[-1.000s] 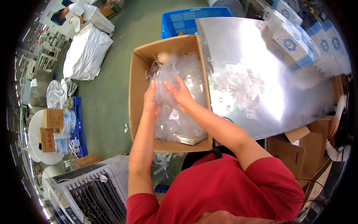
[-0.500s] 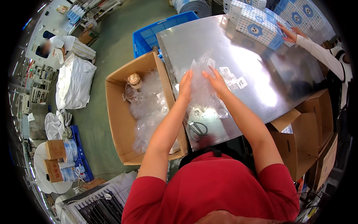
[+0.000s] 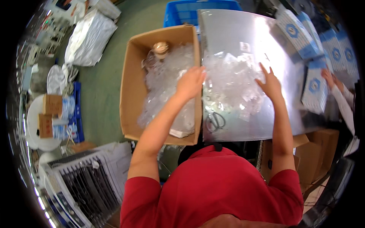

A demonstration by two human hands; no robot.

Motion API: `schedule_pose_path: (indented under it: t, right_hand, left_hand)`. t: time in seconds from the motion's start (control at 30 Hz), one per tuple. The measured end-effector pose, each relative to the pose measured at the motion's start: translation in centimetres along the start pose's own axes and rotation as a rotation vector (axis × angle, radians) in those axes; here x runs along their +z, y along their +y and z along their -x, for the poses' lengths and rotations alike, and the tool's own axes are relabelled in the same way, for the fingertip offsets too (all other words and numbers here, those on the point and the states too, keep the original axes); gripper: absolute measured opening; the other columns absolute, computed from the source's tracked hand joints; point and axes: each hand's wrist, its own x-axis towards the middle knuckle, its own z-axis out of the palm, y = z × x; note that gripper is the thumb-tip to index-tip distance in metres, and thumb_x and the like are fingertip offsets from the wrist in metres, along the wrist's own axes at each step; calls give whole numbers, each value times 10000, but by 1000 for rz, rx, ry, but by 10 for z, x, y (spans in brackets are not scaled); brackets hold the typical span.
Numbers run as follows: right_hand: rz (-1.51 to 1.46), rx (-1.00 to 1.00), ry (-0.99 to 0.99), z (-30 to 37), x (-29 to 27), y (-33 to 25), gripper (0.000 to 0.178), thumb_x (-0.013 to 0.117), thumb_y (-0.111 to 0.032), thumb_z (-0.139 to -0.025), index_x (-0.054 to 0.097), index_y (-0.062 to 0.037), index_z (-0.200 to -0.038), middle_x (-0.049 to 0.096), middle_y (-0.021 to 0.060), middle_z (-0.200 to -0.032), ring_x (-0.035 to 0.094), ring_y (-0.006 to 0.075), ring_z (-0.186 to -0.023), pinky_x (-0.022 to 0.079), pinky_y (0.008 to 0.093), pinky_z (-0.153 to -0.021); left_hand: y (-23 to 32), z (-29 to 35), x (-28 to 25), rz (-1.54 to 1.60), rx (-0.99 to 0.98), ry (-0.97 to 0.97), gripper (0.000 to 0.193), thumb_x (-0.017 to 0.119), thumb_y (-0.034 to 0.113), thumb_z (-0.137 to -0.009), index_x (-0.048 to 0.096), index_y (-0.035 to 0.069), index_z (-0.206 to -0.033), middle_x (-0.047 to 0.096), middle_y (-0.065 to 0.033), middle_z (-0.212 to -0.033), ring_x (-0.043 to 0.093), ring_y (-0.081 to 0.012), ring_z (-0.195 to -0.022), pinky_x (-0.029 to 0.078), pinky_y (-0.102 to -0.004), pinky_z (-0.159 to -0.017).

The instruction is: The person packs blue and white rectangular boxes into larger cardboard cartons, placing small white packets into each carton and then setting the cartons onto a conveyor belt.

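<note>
The scissors (image 3: 215,121) lie below the heap of clear plastic pieces (image 3: 232,81) I'm working at, near the counter's front edge. The upright wall of the cardboard box (image 3: 127,91) stands between that heap and more plastic inside, where a tan roll-shaped thing (image 3: 161,50) sits at the far end. My left hand (image 3: 192,80) is over this wall, blurred; I can't tell whether its fingers grip anything. My right hand (image 3: 272,84) has its fingers spread and free at the heap's right side. Blue-and-white cartons (image 3: 299,35) crowd the far right, another person's hand (image 3: 329,77) at one of them. The counter (image 3: 228,26) is shiny metal with a strong glare. Beyond it I see a blue crate (image 3: 186,11), green floor (image 3: 104,98) and a white sack (image 3: 89,40).
</note>
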Motion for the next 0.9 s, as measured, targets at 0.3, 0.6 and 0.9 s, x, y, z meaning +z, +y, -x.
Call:
schedule_pose_path:
  t: [0.3, 0.6, 0.9]
  right_hand:
    - [-441, -466, -566, -10, 144, -289, 792, 643, -513, -733, 403, -24, -1309, 420, 215, -1322, 412, 386, -1206, 365, 400, -986]
    - [-249, 350, -557, 19, 321, -273, 1059, 619, -708, -614, 188, -193, -1433, 143, 223, -1458, 252, 386, -1317, 286, 514, -1013]
    - [-578, 360, -766, 34, 362, -281, 1087, 641, -694, -610, 164, -183, -1442, 64, 278, -1451, 202, 420, -1326, 258, 456, -1054]
  left_hand:
    - [-241, 114, -37, -47, -840, -650, 783, 401, 630, -828, 521, -63, -1173, 472, -282, -1235, 422, -381, -1202, 334, -401, -1001]
    - [-294, 131, 23, 470, -1224, -574, 1112, 466, 800, -653, 93, 112, -1443, 98, -166, -1489, 183, -364, -1344, 235, -558, -1025]
    - [-308, 142, 40, 830, -1509, -516, 1035, 541, 756, -641, 175, 205, -1437, 202, -121, -1472, 185, -388, -1331, 292, -633, -926]
